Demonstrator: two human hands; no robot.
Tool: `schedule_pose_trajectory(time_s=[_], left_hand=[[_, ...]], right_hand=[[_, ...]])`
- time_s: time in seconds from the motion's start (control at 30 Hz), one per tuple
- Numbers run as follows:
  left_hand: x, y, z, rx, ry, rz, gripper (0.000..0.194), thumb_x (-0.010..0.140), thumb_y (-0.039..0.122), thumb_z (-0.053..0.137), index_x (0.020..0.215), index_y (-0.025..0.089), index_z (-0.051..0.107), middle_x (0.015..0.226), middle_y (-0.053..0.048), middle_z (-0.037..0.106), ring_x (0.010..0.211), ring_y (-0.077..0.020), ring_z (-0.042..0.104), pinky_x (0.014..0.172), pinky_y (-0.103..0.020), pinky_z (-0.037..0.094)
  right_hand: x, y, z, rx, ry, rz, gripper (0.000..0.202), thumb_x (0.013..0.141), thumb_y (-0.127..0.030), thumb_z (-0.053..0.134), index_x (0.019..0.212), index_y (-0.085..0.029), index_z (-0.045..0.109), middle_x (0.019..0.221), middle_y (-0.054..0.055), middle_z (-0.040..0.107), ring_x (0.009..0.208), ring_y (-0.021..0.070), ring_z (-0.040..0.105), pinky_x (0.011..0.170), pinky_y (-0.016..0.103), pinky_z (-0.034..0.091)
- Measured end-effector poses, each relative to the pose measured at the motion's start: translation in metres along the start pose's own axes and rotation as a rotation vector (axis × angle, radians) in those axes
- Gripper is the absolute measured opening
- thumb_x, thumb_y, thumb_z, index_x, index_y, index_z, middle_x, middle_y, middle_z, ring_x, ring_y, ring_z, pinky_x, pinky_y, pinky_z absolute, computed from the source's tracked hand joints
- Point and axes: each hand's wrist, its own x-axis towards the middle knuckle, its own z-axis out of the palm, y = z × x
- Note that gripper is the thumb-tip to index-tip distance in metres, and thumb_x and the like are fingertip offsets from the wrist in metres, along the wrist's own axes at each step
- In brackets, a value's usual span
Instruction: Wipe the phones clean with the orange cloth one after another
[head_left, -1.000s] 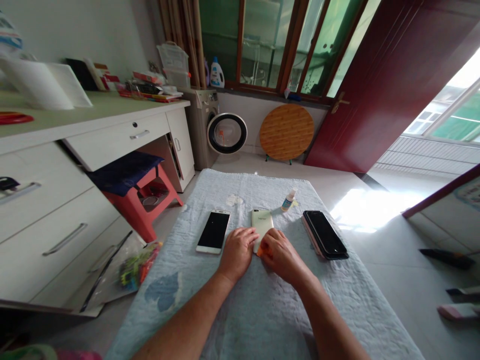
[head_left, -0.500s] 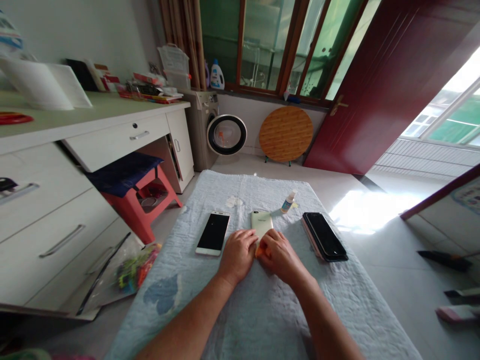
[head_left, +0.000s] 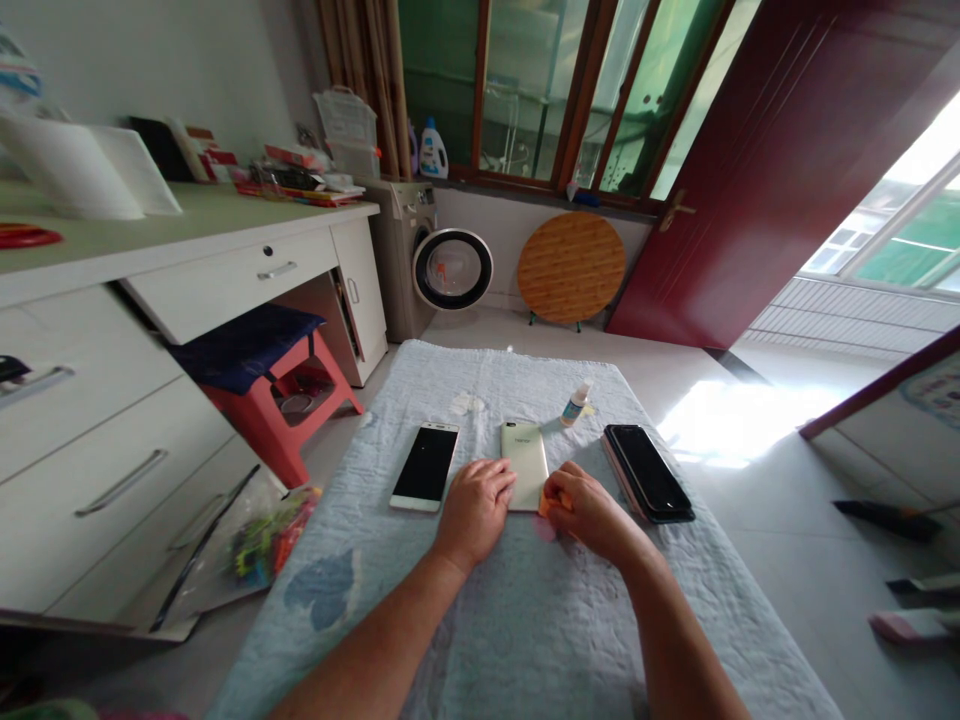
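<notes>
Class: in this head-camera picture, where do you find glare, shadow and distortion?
Head view: strong glare washes part of the floor nearly white; head view: the spray bottle throws a soft shadow toward the pale phone; head view: wide-angle distortion seems to tilt the red door and stretch the paper roll, which looks soft.
</notes>
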Motion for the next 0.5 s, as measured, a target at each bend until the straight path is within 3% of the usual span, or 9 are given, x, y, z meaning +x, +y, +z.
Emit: schedule_pose_trajectory(time_s=[0.1,0.17,0.27,0.37,0.5], left_hand=[[0.0,0.0,-0.001,0.003,0.001,0.0,0.029,0.084,0.011,0.061,0.107,0.024,0.071,0.124,-0.003,0.066,0.113,-0.0224,0.057,0.104,-0.043,0.043],[0.0,0.0,-0.001,0.005,0.001,0.0,0.027,0.085,0.013,0.06,0.108,0.024,0.071,0.124,-0.004,0.066,0.113,-0.0227,0.057,0.104,-0.043,0.043],[0.0,-0.001,0.0,-0.001,0.002,0.007,0.025,0.089,0.017,0.057,0.108,0.024,0.071,0.123,-0.004,0.066,0.113,-0.0237,0.057,0.103,-0.045,0.044],[0.0,0.0,0.001,-0.025,0.023,0.003,0.028,0.089,0.018,0.056,0.115,0.022,0.067,0.121,-0.005,0.067,0.113,-0.0235,0.058,0.103,-0.043,0.044],[0.0,0.001,0.001,-0.036,0.044,-0.04,0.038,0.089,0.018,0.056,0.127,0.02,0.058,0.118,-0.008,0.067,0.111,-0.023,0.059,0.101,-0.042,0.045]], right_hand=[[0.0,0.002,-0.004,0.005,0.024,0.01,0.013,0.073,-0.007,0.054,0.074,-0.018,0.06,0.079,0.0,0.057,0.071,0.0123,0.054,0.066,0.023,0.04],[0.002,0.001,-0.004,0.018,0.11,-0.006,0.014,0.077,-0.008,0.052,0.077,-0.018,0.062,0.08,0.001,0.059,0.073,0.0131,0.056,0.068,0.024,0.042],[0.006,-0.007,0.003,0.05,0.201,-0.129,0.017,0.085,-0.013,0.049,0.085,-0.019,0.066,0.091,0.004,0.064,0.086,0.015,0.059,0.079,0.026,0.044],[0.01,-0.014,0.018,-0.003,0.159,-0.232,0.022,0.092,-0.019,0.047,0.088,-0.022,0.069,0.104,0.005,0.067,0.098,0.0156,0.059,0.09,0.028,0.042],[0.016,-0.016,0.031,-0.152,0.156,-0.192,0.029,0.098,-0.03,0.041,0.1,-0.024,0.069,0.114,0.005,0.067,0.11,0.018,0.056,0.098,0.033,0.037]])
